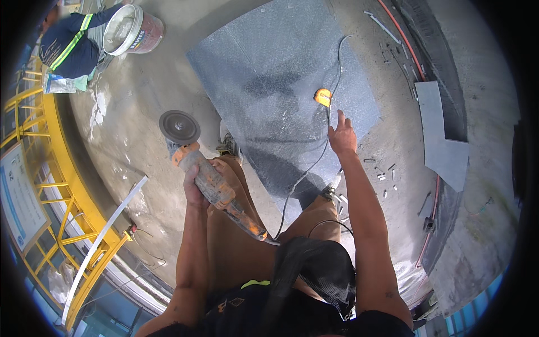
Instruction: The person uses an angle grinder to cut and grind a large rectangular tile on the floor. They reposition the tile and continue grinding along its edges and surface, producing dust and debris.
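The left hand (pixel 195 188) is clenched around the body of an orange angle grinder (pixel 210 182). The tool's long axis runs from its disc (pixel 179 127), ahead of the hand, back toward the person's lap, where its cord (pixel 303 177) leaves. The right hand (pixel 342 136) is released, fingers extended, grasping nothing. It reaches forward over a dark grey stone slab (pixel 269 62). A small orange tape measure (pixel 323 96) lies on the slab just beyond the right fingertips, near but apart; the right hand is the nearer. Farther off to the left, a co-worker in a reflective vest (pixel 70 45) crouches beside a bucket (pixel 132 31).
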`<state>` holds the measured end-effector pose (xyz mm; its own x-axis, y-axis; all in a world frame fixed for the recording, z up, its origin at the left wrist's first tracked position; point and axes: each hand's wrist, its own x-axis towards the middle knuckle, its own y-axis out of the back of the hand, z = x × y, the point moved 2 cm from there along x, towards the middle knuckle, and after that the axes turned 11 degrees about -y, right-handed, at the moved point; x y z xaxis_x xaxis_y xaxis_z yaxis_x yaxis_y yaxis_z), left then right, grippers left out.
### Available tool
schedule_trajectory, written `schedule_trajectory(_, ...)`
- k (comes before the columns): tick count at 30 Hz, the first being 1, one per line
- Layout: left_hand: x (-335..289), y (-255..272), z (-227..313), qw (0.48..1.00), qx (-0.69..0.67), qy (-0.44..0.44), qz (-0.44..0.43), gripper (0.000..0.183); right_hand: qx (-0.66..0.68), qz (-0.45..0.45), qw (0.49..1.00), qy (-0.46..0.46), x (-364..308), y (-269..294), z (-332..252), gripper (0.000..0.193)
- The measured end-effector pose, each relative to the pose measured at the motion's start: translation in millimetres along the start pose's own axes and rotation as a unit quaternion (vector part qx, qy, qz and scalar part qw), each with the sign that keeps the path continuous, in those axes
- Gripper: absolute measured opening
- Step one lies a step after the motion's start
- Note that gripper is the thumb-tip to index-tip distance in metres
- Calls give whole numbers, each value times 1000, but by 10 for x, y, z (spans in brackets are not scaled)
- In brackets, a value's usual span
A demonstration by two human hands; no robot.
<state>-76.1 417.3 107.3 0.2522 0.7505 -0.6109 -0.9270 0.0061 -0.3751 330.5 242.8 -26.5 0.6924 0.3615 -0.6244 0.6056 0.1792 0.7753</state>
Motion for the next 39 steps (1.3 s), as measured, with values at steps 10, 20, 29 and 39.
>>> schedule_trajectory(10,-477,-424,495,993,-6,-95,-64,57,171,34,983,-62,-1051,725,1347,79)
schedule_trajectory(20,-1335,-1485,912,966,-17,-222,-130,52,277,120,952,-44,-1717,1484,2368,72)
schedule_trajectory(29,-2107,-2628,853,931,-156,-208,-256,48,360,-131,921,74,-2470,1757,2159,58)
schedule_trajectory(39,-2222,-2945,1393,908,-141,-219,-328,56,325,-225,916,69,-3196,1117,1514,51)
